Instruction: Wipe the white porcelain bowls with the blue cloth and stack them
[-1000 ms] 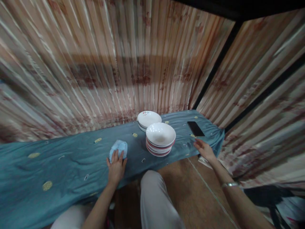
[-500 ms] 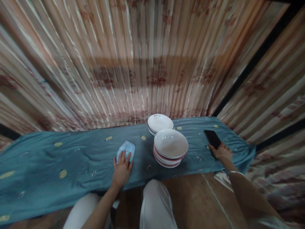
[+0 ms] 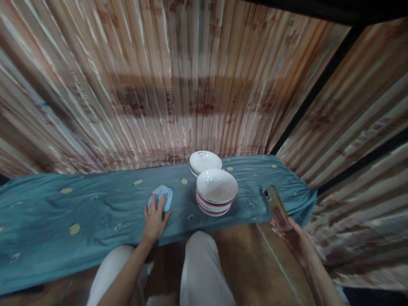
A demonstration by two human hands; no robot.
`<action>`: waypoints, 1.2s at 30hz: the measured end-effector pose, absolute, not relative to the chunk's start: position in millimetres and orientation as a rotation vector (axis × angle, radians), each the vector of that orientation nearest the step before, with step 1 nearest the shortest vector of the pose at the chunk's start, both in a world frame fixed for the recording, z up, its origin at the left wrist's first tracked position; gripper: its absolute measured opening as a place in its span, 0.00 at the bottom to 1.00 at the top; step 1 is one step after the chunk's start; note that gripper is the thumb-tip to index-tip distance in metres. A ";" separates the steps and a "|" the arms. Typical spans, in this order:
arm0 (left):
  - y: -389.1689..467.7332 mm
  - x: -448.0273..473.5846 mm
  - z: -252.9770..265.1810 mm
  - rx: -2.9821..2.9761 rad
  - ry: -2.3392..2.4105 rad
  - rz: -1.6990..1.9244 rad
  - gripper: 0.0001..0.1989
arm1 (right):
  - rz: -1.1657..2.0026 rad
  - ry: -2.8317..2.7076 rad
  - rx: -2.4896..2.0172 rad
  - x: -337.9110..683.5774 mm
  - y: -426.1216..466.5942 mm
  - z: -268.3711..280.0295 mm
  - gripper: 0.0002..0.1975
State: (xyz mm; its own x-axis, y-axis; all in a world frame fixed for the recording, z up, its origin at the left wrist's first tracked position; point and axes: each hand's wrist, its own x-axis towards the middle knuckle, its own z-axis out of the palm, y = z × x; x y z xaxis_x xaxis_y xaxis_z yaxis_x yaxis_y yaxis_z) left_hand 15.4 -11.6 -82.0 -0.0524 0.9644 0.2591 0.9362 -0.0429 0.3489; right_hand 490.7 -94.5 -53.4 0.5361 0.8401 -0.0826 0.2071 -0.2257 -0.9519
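My left hand (image 3: 155, 219) lies with its fingers spread on a folded light-blue cloth (image 3: 166, 196), which rests on the teal table cover. To the right, my right hand (image 3: 291, 240) grips a phone (image 3: 276, 209) by its lower end. The phone is raised beside the table's front edge, its back with camera lenses facing up toward me. Between my hands stands a stack of white bowls (image 3: 217, 187) with red bands on some of their sides. Right behind it is a second stack of white bowls (image 3: 204, 162), the top one with a small flower print inside.
A teal cover (image 3: 95, 216) with yellow pineapple prints drapes the long table. Pleated patterned curtains (image 3: 178, 85) hang behind it and at the right, with a dark frame post (image 3: 314, 91) at the corner. My knees (image 3: 200, 263) are close under the front edge.
My right hand has lifted the phone off the tabletop and turned it over, from its dark face to its back. My left hand stays on the cloth. The view has shifted slightly right.
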 end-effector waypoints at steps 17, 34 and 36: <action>-78.9 40.9 -42.1 1.432 1.784 1.408 0.38 | 1.416 -0.704 -1.213 321.2 -245.3 -27.4 0.29; -171.7 42.8 -12.7 0.306 0.942 1.449 0.24 | 0.959 -1.541 -1.279 153.6 -211.9 -20.9 0.38; -165.0 31.5 -15.6 0.314 0.894 1.443 0.25 | 1.021 -1.454 -1.205 153.9 -202.9 -26.4 0.35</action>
